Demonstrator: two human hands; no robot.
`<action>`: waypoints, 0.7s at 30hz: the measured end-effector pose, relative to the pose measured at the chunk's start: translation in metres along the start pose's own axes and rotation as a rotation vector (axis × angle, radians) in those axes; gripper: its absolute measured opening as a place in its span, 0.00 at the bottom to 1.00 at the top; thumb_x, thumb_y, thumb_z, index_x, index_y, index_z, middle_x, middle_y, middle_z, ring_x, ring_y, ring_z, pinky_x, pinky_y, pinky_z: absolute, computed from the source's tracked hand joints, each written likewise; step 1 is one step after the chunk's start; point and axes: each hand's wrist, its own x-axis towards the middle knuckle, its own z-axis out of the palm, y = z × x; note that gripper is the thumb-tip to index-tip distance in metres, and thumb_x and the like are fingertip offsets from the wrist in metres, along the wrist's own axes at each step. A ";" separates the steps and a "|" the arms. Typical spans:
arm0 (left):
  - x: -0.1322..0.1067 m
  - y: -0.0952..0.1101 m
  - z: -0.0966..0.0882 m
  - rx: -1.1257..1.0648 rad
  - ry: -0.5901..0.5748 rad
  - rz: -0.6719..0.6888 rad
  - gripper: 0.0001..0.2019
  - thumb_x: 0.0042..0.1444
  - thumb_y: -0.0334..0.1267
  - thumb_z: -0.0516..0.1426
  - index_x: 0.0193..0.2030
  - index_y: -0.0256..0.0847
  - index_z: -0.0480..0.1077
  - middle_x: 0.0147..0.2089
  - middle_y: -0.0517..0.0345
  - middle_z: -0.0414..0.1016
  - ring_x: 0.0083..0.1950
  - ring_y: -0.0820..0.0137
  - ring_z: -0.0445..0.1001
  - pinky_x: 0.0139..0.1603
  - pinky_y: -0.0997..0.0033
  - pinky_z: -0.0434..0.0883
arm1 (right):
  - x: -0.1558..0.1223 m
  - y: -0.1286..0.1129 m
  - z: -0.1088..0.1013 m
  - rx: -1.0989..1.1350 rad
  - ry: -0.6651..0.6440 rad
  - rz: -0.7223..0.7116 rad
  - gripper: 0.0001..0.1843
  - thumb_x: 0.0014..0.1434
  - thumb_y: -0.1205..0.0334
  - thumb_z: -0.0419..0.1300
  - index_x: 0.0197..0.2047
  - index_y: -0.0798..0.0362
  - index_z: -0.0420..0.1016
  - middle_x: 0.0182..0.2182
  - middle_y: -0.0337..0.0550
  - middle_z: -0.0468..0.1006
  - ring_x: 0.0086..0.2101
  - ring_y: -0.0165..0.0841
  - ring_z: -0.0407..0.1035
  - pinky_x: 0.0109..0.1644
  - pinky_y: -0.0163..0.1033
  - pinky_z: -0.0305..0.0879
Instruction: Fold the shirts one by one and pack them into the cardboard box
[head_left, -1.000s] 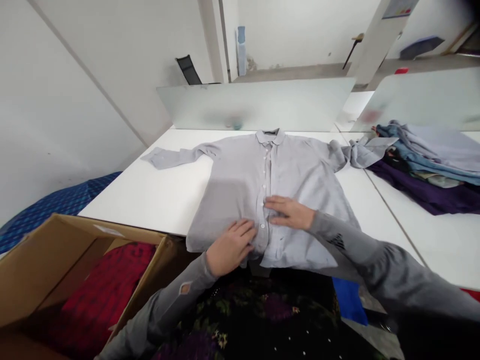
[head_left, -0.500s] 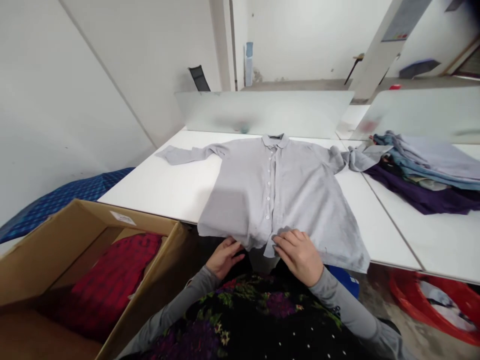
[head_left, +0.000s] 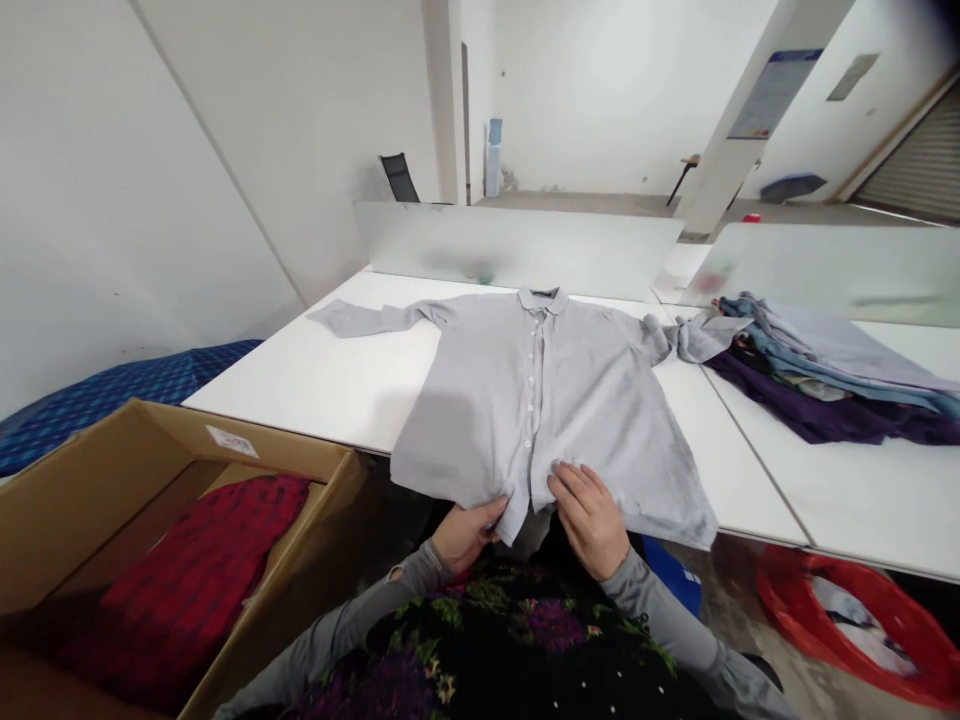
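Observation:
A light grey button-up shirt (head_left: 480, 400) lies face up on the white table (head_left: 315, 390), its collar at the far side and its hem hanging over the near edge. The left sleeve in view stretches out flat, while the right one is bunched up. My left hand (head_left: 466, 533) pinches the hem beside the button strip, thumb on top and fingers underneath. On the other front panel, my right hand (head_left: 590, 513) grips the hem near the opening, its fingers over the cloth and its thumb hidden. Between my hands the two front panels hang slightly apart.
To the left stands an open cardboard box (head_left: 341, 480) with a red checked garment (head_left: 202, 570) inside. A pile of folded clothes (head_left: 832, 365) sits on the table's right side. Frosted dividers (head_left: 517, 240) run along the back. A red-rimmed container (head_left: 776, 600) stands on the floor at right.
My left hand has moved right along the hem to the button strip and now pinches it there. The strip's lower end has come forward. The view has tilted up slightly.

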 end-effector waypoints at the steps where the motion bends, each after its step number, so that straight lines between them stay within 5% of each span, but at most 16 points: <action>1: -0.001 0.000 0.000 -0.013 -0.014 -0.002 0.26 0.39 0.40 0.71 0.47 0.36 0.74 0.43 0.50 0.78 0.40 0.63 0.75 0.33 0.68 0.70 | 0.000 0.002 -0.004 0.087 0.037 0.036 0.24 0.64 0.70 0.49 0.62 0.49 0.65 0.55 0.51 0.73 0.58 0.40 0.64 0.63 0.54 0.58; 6: -0.001 -0.003 -0.006 0.065 -0.056 -0.018 0.24 0.36 0.43 0.72 0.41 0.34 0.76 0.40 0.49 0.77 0.39 0.64 0.74 0.35 0.66 0.70 | 0.009 0.002 -0.035 0.394 0.107 0.364 0.18 0.66 0.65 0.48 0.56 0.49 0.70 0.53 0.47 0.75 0.52 0.36 0.70 0.57 0.45 0.67; 13: 0.003 -0.010 -0.021 0.336 -0.152 -0.048 0.26 0.37 0.44 0.71 0.44 0.34 0.75 0.43 0.46 0.77 0.44 0.61 0.74 0.39 0.66 0.70 | 0.020 -0.006 -0.045 0.163 -0.265 -0.052 0.13 0.64 0.62 0.54 0.50 0.49 0.75 0.46 0.47 0.78 0.55 0.40 0.66 0.63 0.56 0.55; 17: -0.008 0.001 -0.043 0.095 0.002 0.037 0.27 0.42 0.44 0.69 0.50 0.42 0.72 0.51 0.50 0.75 0.52 0.59 0.72 0.48 0.62 0.70 | 0.024 -0.008 -0.040 0.087 -0.199 -0.067 0.17 0.65 0.62 0.53 0.55 0.51 0.71 0.52 0.49 0.75 0.58 0.40 0.63 0.62 0.54 0.58; 21: -0.014 0.025 -0.058 -0.203 0.161 0.223 0.22 0.48 0.44 0.67 0.50 0.49 0.69 0.52 0.58 0.75 0.53 0.65 0.72 0.54 0.60 0.69 | 0.033 -0.012 -0.028 -0.055 -0.307 -0.123 0.23 0.65 0.61 0.52 0.64 0.47 0.63 0.64 0.47 0.63 0.64 0.44 0.52 0.64 0.60 0.52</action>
